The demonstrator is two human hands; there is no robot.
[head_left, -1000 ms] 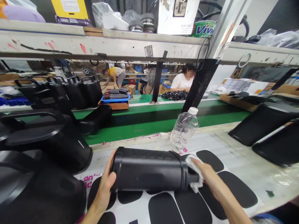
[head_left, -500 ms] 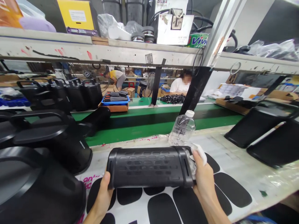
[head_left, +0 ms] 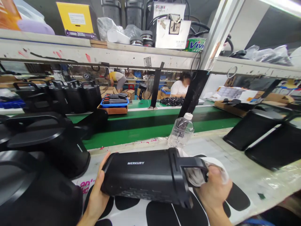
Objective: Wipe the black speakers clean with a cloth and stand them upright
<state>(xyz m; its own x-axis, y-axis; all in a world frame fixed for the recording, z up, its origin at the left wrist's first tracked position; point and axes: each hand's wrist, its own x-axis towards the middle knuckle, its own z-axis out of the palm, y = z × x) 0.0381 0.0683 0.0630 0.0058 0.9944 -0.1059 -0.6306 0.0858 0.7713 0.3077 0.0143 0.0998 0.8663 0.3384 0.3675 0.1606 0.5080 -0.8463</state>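
Observation:
A black portable speaker [head_left: 143,179] marked MERKURY lies on its side between my hands, above the bench, its logo side turned up. My left hand [head_left: 97,191] holds its left end, with the thumb and fingers against the edge. My right hand [head_left: 215,185] is closed around the handle [head_left: 194,163] at the other end. A crumpled white cloth [head_left: 221,166] is bunched in that hand and shows through the handle's opening. Under the speaker, flat black rounded panels [head_left: 160,215] are spread on a white sheet.
Black speakers with handles [head_left: 49,135] crowd the left, and more black cases [head_left: 254,125] stand at the right. Beyond the speaker is a clear bottle with a white cap [head_left: 181,131]. A green conveyor belt [head_left: 131,128] runs behind, under a shelf [head_left: 117,53]. A co-worker [head_left: 180,86] sits across.
The speaker has been rolled over: its slotted face was up, and now its logo side and handle show. My right hand has shifted right along with the handle and cloth.

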